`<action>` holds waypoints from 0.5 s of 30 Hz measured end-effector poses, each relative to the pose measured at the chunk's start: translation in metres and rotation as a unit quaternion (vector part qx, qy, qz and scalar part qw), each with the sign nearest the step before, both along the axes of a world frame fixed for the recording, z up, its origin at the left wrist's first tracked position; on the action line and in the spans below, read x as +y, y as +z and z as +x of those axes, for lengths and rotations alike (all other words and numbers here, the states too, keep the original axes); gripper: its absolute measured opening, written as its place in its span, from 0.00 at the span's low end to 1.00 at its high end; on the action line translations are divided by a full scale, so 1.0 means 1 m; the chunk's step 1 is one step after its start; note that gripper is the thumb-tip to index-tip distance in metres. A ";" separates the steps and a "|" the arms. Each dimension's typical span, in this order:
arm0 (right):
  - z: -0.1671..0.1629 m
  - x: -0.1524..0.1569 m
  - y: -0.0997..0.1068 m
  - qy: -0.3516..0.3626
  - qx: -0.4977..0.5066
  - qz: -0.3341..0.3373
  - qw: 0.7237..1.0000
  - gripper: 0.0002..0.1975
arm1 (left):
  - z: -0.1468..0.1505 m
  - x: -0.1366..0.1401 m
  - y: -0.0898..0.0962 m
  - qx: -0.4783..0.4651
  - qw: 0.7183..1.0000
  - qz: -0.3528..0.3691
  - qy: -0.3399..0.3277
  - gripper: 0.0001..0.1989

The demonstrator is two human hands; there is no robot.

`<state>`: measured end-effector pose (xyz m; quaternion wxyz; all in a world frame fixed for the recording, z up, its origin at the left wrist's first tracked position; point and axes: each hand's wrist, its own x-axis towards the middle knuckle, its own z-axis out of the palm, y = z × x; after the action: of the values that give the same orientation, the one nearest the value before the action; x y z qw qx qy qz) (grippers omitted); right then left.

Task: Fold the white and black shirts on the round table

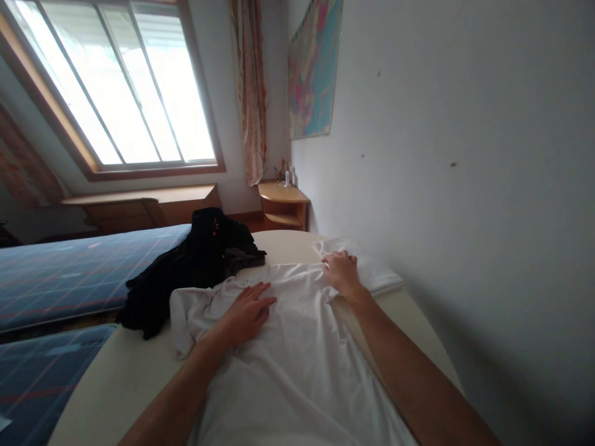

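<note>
A white T-shirt (297, 353) lies spread on a cream round-edged table (121, 384), with wrinkles running down its body. My left hand (248, 313) rests flat on the shirt near its left shoulder, fingers stretched out. Up at the right shoulder, my right hand (341, 271) has its fingers curled down on the fabric; whether they pinch it is hard to see. The right sleeve (379, 275) spreads beyond that hand toward the wall. The left sleeve (183, 316) hangs out to the left, loosely folded.
Dark crumpled clothing (199, 266) lies at the table's far left edge. Blue plaid mattresses (93, 266) are to the left. A white wall (441, 217) runs close along the right side. A small wooden corner shelf (283, 195) stands behind the table.
</note>
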<state>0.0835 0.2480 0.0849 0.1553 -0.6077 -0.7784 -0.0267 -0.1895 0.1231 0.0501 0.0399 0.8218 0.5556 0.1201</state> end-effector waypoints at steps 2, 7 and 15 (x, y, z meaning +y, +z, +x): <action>-0.020 -0.007 -0.005 0.063 0.001 -0.003 0.998 0.16 | 0.003 -0.001 -0.002 -0.012 0.999 0.017 -0.032 0.20; -0.054 -0.022 -0.033 0.121 0.006 -0.060 0.991 0.25 | 0.005 -0.003 -0.015 -0.014 0.998 0.041 -0.054 0.22; -0.047 -0.002 -0.045 0.132 -0.007 -0.174 0.976 0.35 | 0.004 -0.001 -0.018 -0.006 0.997 0.080 0.002 0.20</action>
<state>0.0369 0.2455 0.0395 0.0442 -0.5173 -0.8454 0.1254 -0.1850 0.1220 0.0319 -0.0233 0.8207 0.5453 0.1689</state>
